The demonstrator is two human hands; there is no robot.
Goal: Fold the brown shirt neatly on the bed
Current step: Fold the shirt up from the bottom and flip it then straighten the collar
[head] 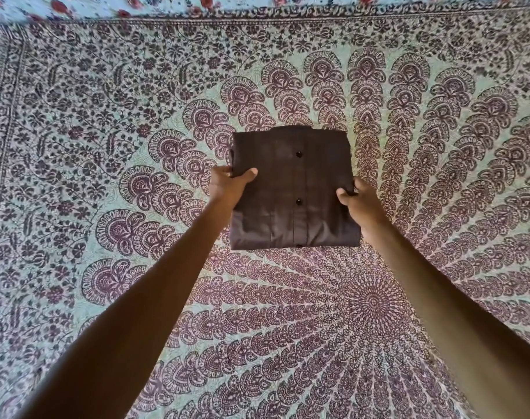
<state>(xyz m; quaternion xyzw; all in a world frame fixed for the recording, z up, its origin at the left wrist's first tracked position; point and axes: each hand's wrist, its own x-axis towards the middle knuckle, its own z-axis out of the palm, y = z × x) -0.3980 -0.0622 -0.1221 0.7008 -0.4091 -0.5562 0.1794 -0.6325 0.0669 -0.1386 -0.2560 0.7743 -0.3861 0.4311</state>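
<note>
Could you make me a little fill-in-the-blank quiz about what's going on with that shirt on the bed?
1. The brown shirt is folded into a compact ____.
2. It is gripped at its sides by ____ hands: the left hand and the right hand.
3. Down the shirt's middle runs a row of dark ____.
4. Under it lies a patterned ____.

Missing words: rectangle; two; buttons; bedspread

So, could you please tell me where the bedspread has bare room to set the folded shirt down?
Nearly everywhere: the bedspread lies bare left of the left hand, right of the right hand and beyond the brown shirt. Only the near middle is crowded, by both forearms.
</note>
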